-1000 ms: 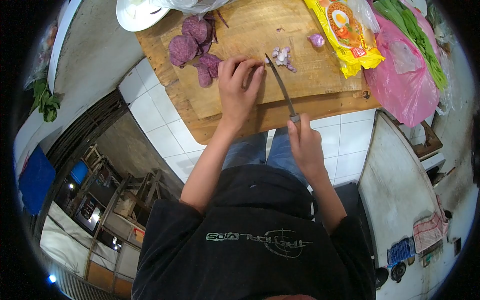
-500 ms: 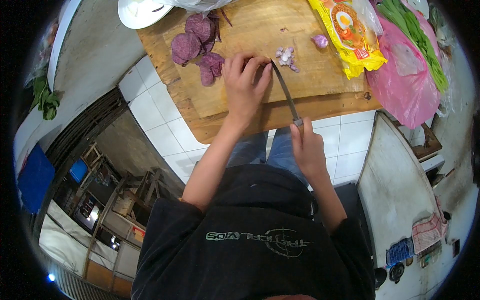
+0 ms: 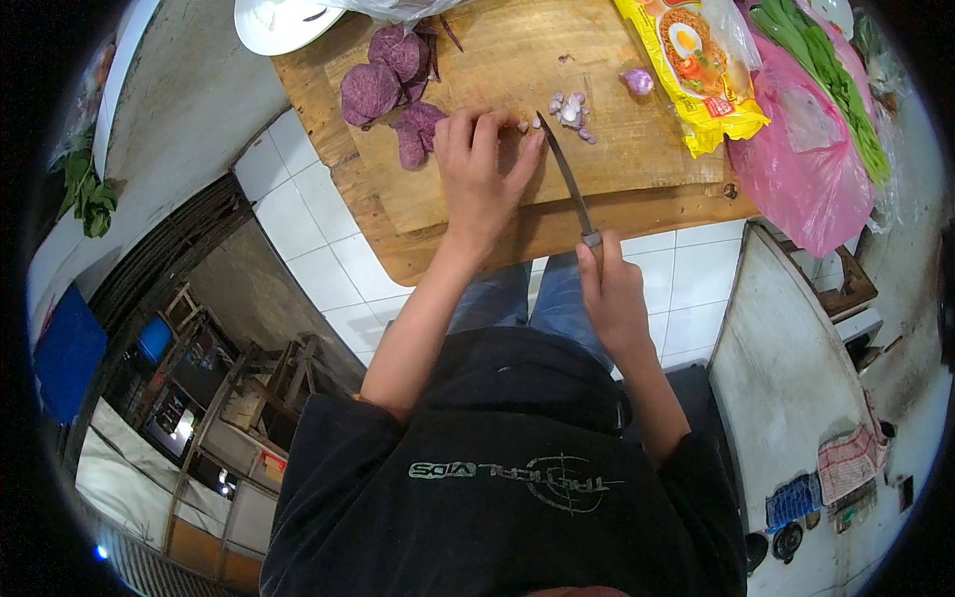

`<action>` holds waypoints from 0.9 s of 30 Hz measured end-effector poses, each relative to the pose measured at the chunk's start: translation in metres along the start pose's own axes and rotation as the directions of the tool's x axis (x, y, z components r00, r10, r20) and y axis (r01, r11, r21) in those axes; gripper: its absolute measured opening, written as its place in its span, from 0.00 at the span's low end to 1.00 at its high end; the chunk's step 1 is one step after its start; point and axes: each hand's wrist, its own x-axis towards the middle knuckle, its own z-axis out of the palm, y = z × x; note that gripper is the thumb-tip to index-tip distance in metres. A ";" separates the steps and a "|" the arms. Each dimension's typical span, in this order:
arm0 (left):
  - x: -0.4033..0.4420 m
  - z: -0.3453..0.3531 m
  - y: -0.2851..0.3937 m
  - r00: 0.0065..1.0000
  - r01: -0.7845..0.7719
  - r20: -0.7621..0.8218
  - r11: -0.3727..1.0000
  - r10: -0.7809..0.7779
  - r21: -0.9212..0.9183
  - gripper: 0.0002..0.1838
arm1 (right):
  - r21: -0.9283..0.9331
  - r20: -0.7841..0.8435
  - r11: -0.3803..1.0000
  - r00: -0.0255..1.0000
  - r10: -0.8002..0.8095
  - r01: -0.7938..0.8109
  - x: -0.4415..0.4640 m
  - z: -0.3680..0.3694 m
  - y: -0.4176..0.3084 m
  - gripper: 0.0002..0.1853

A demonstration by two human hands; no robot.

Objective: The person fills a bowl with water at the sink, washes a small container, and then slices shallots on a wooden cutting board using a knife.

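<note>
My right hand (image 3: 612, 289) is closed round the handle of a long knife (image 3: 567, 184). Its blade slants up and left, the tip resting by a small cut shallot slice (image 3: 536, 123) on the wooden cutting board (image 3: 477, 50). Left of the tip, my left hand (image 3: 479, 184) is curled over the board, a small shallot piece (image 3: 522, 126) at its thumb and index fingertips. Several peeled and cut shallot pieces (image 3: 570, 109) lie in a little pile right of the knife tip. A whole shallot (image 3: 637, 82) sits farther right.
Purple, rough-skinned slices (image 3: 370, 95) lie at the board's left, below a white plate (image 3: 279, 25). On the right are a yellow noodle packet (image 3: 696, 80), a pink plastic bag (image 3: 806, 169) and long green leaves (image 3: 831, 75). The table's front edge (image 3: 418, 264) is near my body.
My left hand has drawn slightly left, away from the blade, and its thumb and index finger have parted a little, showing small shallot pieces by the tip. The knife has barely moved.
</note>
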 end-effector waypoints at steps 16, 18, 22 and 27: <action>-0.009 -0.002 -0.002 1.000 0.006 -0.025 1.000 -0.006 -0.019 0.10 | -0.029 0.019 1.000 1.000 0.004 -0.004 -0.008 0.007 0.005 0.13; -0.006 -0.001 -0.003 1.000 -0.021 -0.013 0.999 0.021 -0.024 0.10 | -0.017 0.015 1.000 1.000 -0.004 0.004 -0.008 0.007 0.006 0.12; -0.003 -0.001 -0.009 0.998 -0.068 0.003 0.997 0.069 -0.044 0.09 | -0.050 -0.023 0.996 0.997 -0.072 0.071 -0.004 0.008 0.006 0.12; -0.003 0.000 -0.008 0.997 -0.071 0.010 0.996 0.072 -0.054 0.09 | -0.179 -0.024 0.982 0.997 -0.070 0.065 0.000 0.006 0.005 0.14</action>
